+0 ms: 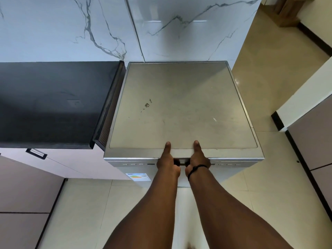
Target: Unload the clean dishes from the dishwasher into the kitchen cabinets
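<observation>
A silver freestanding dishwasher stands against the marble wall, seen from above, with its door closed. My left hand and my right hand grip the top edge of the dishwasher door side by side at its middle. Both thumbs lie flat on the top panel while the fingers curl under the front lip. A black band circles my right wrist. No dishes are visible; the inside of the machine is hidden.
A black countertop adjoins the dishwasher on the left, above pale cabinet fronts with a black handle. More cabinet fronts stand at the right. Cream floor tiles surround the machine.
</observation>
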